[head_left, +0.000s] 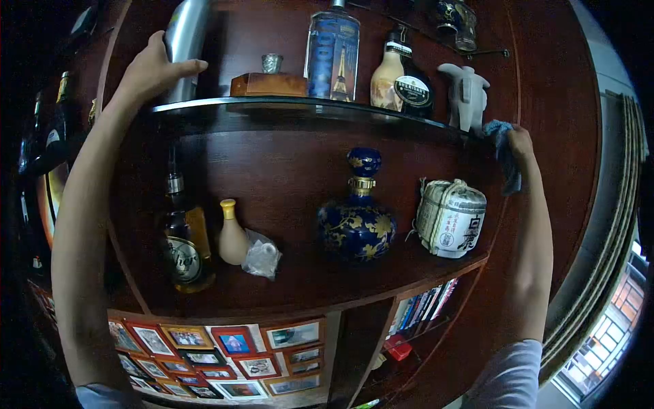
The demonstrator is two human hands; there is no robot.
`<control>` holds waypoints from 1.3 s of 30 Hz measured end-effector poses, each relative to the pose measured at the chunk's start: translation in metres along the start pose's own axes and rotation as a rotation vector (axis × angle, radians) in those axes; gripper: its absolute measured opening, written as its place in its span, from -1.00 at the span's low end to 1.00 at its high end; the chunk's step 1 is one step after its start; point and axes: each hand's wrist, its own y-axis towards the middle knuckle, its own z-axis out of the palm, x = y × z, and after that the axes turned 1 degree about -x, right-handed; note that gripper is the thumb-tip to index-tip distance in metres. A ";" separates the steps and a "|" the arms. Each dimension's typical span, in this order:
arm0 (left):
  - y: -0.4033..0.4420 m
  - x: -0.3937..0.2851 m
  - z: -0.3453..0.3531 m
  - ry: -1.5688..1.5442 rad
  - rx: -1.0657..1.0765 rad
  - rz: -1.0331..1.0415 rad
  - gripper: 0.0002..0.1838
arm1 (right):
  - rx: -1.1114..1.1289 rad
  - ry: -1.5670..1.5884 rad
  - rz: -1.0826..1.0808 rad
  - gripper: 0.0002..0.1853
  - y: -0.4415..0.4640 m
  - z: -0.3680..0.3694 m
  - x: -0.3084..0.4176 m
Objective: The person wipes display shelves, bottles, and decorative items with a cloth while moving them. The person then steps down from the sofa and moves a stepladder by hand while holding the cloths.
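Observation:
At the upper left, my left hand (151, 71) is closed around a tall silver cylinder (185, 44), whose top is cut off by the frame. The cylinder's base is at the left end of the glass shelf (272, 104); I cannot tell whether it rests there. My right hand (521, 142) grips a blue cloth (507, 153) at the shelf's right end, with part of the cloth hanging down. Just left of the cloth stands a white figurine-like piece (467, 99). Nearest the cylinder is a brown wooden block (269, 85) with a small silvery cup on it.
The glass shelf also bears a blue Eiffel Tower bottle (333, 54) and a two-tone bottle (402, 78). Below stand an amber bottle (185, 238), a beige vase-like bottle (231, 235), a navy-and-gold bottle (357, 228) and a wrapped keg (452, 219). Framed photos (235, 341) hang lower.

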 end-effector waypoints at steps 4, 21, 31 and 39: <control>-0.005 -0.004 0.001 -0.012 -0.036 0.008 0.26 | 0.054 -0.194 -0.093 -0.48 -0.040 -0.019 0.070; 0.008 0.012 0.003 0.097 -0.070 -0.080 0.22 | 0.430 0.685 -0.443 -0.61 -0.205 -0.041 0.240; 0.030 0.050 0.001 0.179 -0.025 -0.054 0.00 | 0.274 1.143 -0.065 -0.51 -0.300 -0.118 0.119; 0.023 0.017 -0.003 0.208 -0.052 0.018 -0.10 | 0.245 0.647 0.216 -0.58 -0.347 -0.111 0.014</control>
